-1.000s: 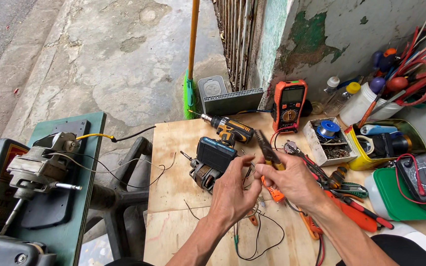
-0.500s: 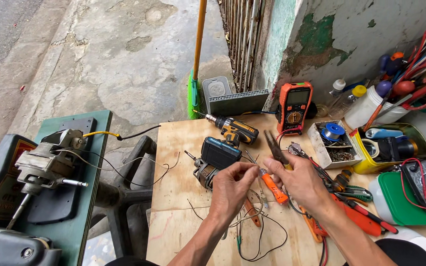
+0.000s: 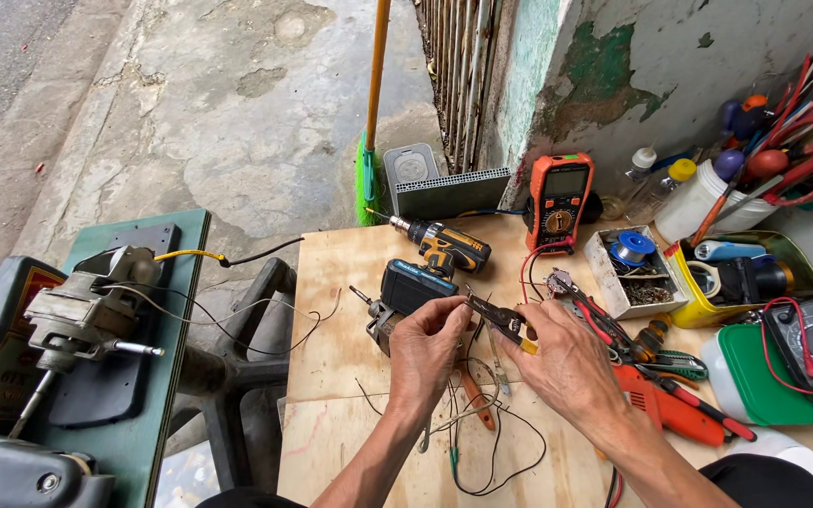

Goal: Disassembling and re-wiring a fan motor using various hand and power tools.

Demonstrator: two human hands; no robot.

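Right hand grips the pliers, fingers closed round the handles; left hand pinches a thin wire at the tips, just before the small motor. Loose wires trail below it on the counter, so the wiring looks unfinished.

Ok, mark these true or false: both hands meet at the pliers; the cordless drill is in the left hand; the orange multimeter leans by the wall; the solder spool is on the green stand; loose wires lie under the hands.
1. Left hand and right hand meet at the pliers: true.
2. Cordless drill in the left hand: false, it lies on the plywood table.
3. Orange multimeter leans by the wall: true.
4. Solder spool on the green stand: false, it sits in a small box.
5. Loose wires under the hands: true.
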